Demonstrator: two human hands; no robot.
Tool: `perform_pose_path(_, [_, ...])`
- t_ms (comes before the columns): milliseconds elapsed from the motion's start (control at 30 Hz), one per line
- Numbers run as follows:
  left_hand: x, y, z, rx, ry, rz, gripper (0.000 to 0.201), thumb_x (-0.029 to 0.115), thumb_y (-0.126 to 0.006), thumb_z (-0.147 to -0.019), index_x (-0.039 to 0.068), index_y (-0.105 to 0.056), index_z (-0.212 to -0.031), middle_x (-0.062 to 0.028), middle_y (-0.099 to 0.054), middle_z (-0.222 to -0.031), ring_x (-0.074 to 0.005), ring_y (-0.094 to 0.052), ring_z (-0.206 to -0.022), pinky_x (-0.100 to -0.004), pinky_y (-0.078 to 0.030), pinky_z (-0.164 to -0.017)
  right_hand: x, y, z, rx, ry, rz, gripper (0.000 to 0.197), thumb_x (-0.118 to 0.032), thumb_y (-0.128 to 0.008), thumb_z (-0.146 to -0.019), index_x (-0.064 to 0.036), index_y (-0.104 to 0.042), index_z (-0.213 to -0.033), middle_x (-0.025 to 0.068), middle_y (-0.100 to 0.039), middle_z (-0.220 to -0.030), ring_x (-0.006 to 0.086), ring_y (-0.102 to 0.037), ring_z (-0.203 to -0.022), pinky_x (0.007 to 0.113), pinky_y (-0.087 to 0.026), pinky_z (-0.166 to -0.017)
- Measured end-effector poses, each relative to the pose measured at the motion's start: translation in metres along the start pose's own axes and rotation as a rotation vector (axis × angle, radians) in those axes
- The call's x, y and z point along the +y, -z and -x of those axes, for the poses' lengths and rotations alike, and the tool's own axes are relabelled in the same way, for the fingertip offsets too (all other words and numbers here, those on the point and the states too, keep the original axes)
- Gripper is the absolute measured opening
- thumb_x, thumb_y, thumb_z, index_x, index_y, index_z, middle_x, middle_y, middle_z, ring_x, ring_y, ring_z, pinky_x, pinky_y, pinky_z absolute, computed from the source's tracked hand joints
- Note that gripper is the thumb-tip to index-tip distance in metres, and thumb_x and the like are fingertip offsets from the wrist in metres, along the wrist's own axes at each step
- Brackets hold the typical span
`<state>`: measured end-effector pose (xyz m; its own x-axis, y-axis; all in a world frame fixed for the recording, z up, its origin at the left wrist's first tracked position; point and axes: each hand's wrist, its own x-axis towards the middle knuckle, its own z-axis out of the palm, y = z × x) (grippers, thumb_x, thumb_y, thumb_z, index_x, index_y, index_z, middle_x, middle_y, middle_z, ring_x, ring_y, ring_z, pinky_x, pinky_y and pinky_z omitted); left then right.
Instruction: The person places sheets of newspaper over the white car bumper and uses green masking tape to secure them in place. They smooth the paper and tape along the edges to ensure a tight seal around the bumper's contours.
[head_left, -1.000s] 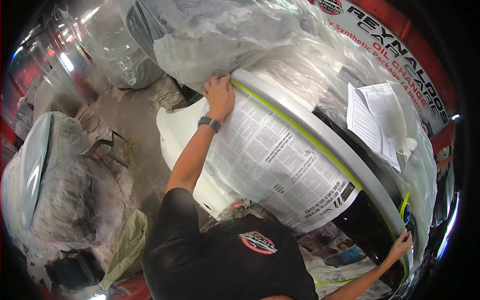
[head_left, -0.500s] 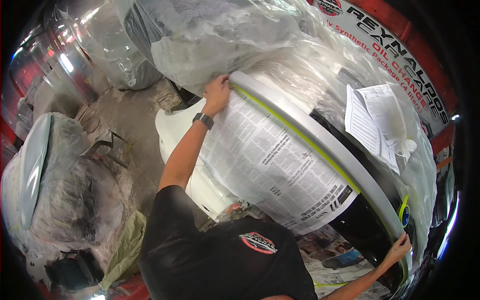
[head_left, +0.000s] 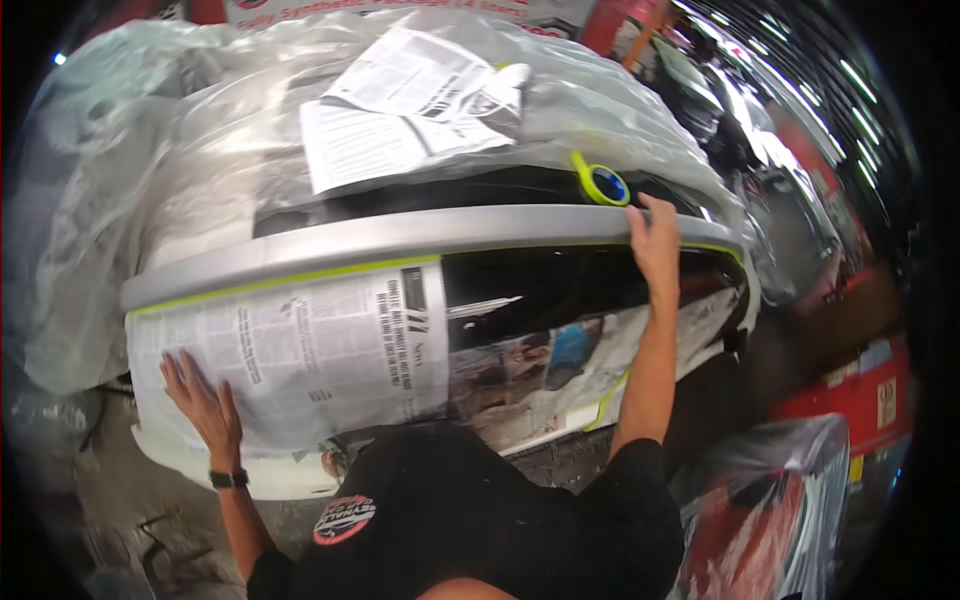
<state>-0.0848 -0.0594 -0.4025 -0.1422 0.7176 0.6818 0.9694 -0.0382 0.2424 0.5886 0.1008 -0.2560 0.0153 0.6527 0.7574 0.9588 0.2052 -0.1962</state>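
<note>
A newspaper sheet [head_left: 320,350] covers the left part of a glossy black car panel [head_left: 500,280]. Yellow-green masking tape [head_left: 290,281] runs along its upper edge, under a long curved grey strip [head_left: 400,226]. My left hand [head_left: 205,405] lies on the newspaper's left part, fingers spread, holding nothing. At the strip's right part, my right hand [head_left: 657,240] rests with its fingers a little apart over the upper edge. Just beside those fingertips is a yellow-green tape roll [head_left: 606,186] with a blue core, lying on the black surface behind the strip.
Clear plastic sheeting [head_left: 220,130] drapes over the car behind, with loose printed papers [head_left: 390,110] on it. Colourful newspaper [head_left: 530,375] covers the panel's lower right. A plastic-wrapped object [head_left: 765,510] stands at the lower right, near a red cabinet [head_left: 860,390].
The view has swung to the right. My left hand has left the upper left corner of the newspaper and now lies flat lower on it. My right hand has moved along the strip to beside the tape roll.
</note>
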Motion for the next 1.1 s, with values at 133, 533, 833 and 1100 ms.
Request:
perform_pose_path(133, [-0.004, -0.03, 0.049, -0.003, 0.159, 0.034, 0.083, 0.055, -0.046, -0.104, 0.003, -0.021, -0.162, -0.0266, -0.014, -0.168, -0.0467, -0.009, -0.155, -0.0614, -0.009, -0.122, -0.005, -0.01, -0.009, 0.0, 0.031, -0.101, 0.03, -0.021, -0.071, -0.093, 0.0031, -0.07, -0.109, 0.0238, -0.065, -0.104, 0.0399, -0.063, -0.101, 0.045, -0.049, -0.091])
perform_pose_path(533, [0.08, 0.015, 0.086, 0.209, 0.569, 0.553, 0.043, 0.013, -0.06, -0.103, 0.002, -0.053, -0.143, -0.0104, -0.065, -0.121, -0.0177, -0.061, -0.104, -0.031, -0.048, -0.091, 0.03, -0.059, -0.074, -0.289, -0.164, 0.113, 0.035, -0.029, -0.061, -0.09, 0.0044, -0.072, -0.084, 0.0316, -0.067, -0.084, 0.0469, -0.069, -0.084, 0.053, -0.052, -0.073])
perform_pose_path(833, [0.176, 0.063, 0.046, -0.348, 0.396, 1.112, 0.022, 0.009, -0.07, -0.096, 0.004, -0.072, -0.117, -0.0029, -0.065, -0.093, -0.0095, -0.059, -0.083, -0.0249, -0.049, -0.073, -0.237, 0.044, 0.088, -0.354, -0.126, -1.076, 0.012, -0.003, -0.044, -0.105, -0.0004, -0.053, -0.099, 0.0094, -0.06, -0.087, 0.0165, -0.063, -0.073, 0.032, -0.054, -0.072])
perform_pose_path(1100, [0.163, 0.091, 0.068, -0.109, 0.777, 1.508, 0.046, -0.001, -0.073, -0.091, 0.0, -0.059, -0.135, -0.0052, -0.066, -0.111, -0.0079, -0.062, -0.094, -0.0223, -0.054, -0.078, -0.353, -0.008, 0.172, -0.808, 0.399, -1.105, 0.01, -0.001, -0.059, -0.093, -0.0015, -0.056, -0.102, 0.0151, -0.06, -0.092, 0.036, -0.063, -0.083, 0.052, -0.05, -0.101])
